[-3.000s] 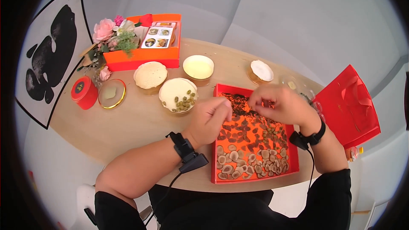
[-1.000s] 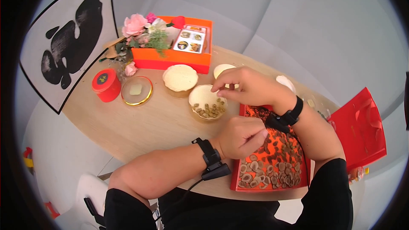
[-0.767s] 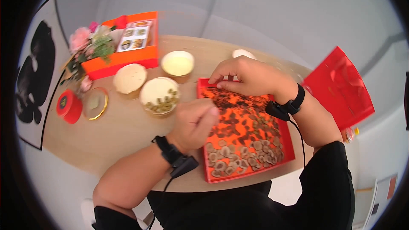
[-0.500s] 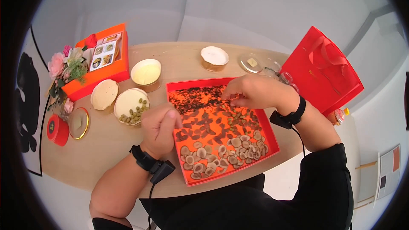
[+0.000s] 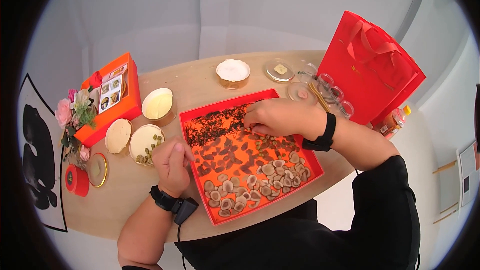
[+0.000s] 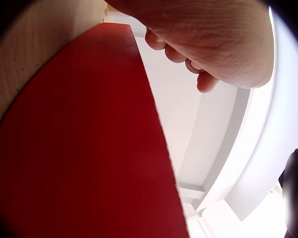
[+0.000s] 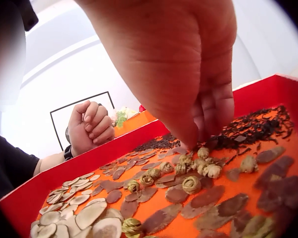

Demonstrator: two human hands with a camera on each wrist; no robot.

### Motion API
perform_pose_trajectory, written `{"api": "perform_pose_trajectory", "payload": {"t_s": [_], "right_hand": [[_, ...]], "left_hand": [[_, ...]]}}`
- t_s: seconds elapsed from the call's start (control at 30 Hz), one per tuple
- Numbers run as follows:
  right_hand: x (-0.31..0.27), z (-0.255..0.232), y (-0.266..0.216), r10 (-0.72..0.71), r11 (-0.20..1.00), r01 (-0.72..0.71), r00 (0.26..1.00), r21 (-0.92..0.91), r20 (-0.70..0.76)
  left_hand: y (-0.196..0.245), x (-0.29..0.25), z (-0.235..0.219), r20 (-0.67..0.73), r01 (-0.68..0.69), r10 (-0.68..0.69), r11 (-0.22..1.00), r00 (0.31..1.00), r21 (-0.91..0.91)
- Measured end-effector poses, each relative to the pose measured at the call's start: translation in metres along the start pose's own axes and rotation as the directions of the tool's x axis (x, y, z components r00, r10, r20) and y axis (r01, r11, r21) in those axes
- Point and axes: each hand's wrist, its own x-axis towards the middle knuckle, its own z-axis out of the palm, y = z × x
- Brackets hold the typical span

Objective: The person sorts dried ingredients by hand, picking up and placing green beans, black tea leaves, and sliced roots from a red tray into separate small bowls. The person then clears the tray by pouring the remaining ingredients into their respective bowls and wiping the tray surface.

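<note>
Green rolls (image 7: 191, 185) lie among dark slices in the red tray (image 5: 270, 198), apparently being arranged. The right hand's (image 5: 280, 117) fingertips bunch over them, grip unclear; the left hand (image 5: 172, 166) is curled beside the tray. Next calls for light, precise placement.

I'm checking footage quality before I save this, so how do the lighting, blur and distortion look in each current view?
Head view: evenly lit and fairly sharp, but with black corners and the table edge bowed. Left wrist view: the red tray wall is darkly shaded, with white glare at lower right. Right wrist view: the right hand looks shaded against a bright, washed-out background.
</note>
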Motion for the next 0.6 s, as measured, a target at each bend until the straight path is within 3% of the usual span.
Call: {"api": "perform_pose_trajectory", "payload": {"t_s": [0.2, 0.3, 0.37, 0.5, 0.57, 0.6], "right_hand": [[0.003, -0.001, -0.002, -0.015, 1.0, 0.015, 1.0, 0.021, -0.02], [-0.005, -0.013, -0.008, 0.09, 0.993, -0.089, 0.996, 0.076, -0.009], [-0.012, -0.014, -0.006, 0.196, 0.98, -0.197, 0.98, -0.014, -0.038], [-0.027, -0.019, -0.008, 0.195, 0.979, -0.196, 0.981, -0.058, -0.015], [-0.033, -0.017, -0.007, 0.15, 0.983, -0.149, 0.989, 0.109, 0.003], [-0.035, -0.017, -0.007, 0.149, 0.983, -0.149, 0.989, 0.108, 0.003]], "left_hand": [[0.002, -0.001, -0.001, 0.002, 0.029, -0.029, 1.0, 1.0, 0.008], [0.002, 0.0, -0.001, -0.006, 0.044, -0.044, 0.999, 0.999, -0.006], [0.002, 0.0, -0.001, -0.003, 0.023, -0.023, 1.0, 1.0, 0.001], [0.0, 0.0, -0.001, 0.006, 0.022, -0.022, 1.0, 1.0, -0.006], [0.0, 0.0, 0.0, 0.007, 0.017, -0.017, 1.0, 1.0, -0.006], [0.0, 0.0, 0.0, 0.006, 0.017, -0.017, 1.0, 1.0, -0.006]]}}
